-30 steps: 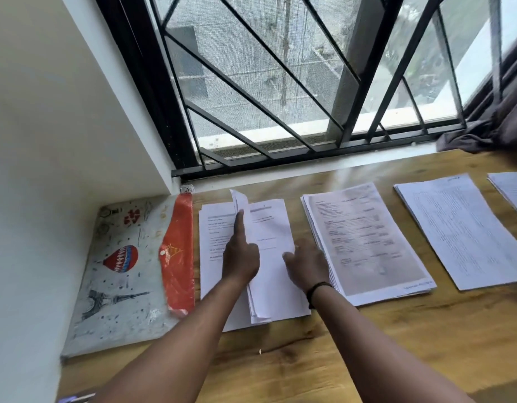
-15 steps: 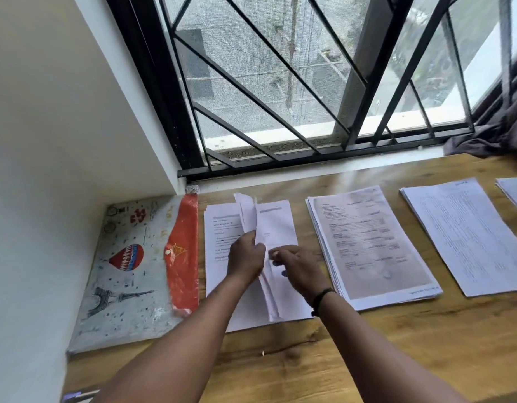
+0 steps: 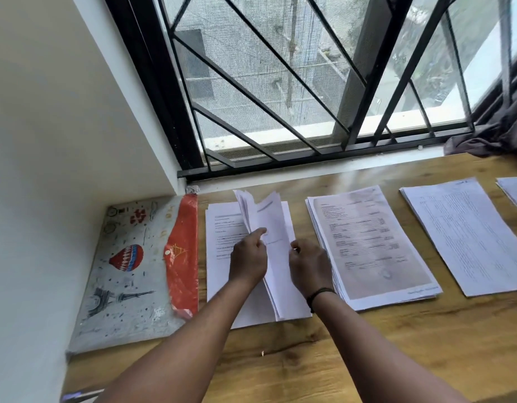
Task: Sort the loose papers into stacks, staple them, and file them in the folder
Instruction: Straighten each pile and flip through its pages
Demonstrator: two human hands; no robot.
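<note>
1. Wooden surface (image 3: 367, 353) runs along a barred window (image 3: 280, 82), with a white wall (image 3: 48, 112) closing off its left end and a bare strip of wood open at the near edge.
2. Against that wall lies the folder (image 3: 129, 271), flat, printed with a balloon and towers, its orange flap (image 3: 183, 257) on the right side.
3. Just beside the folder sits the nearest stack (image 3: 219, 237) of printed white papers; some of its sheets (image 3: 269, 216) are lifted and fanned upward.
4. Left hand (image 3: 247, 261) pinches the raised sheets at their left side; right hand (image 3: 308, 266), with a dark band at the wrist, grips their right edge, fingers curled.
5. Farther right a second stack (image 3: 373, 245) with a greyish top page lies close by, then a third stack (image 3: 466, 234), separated by narrow gaps of wood.
6. One more pile (image 3: 516, 190) is cut off at the right border, near a dark cloth (image 3: 495, 135) bunched at the sill.
</note>
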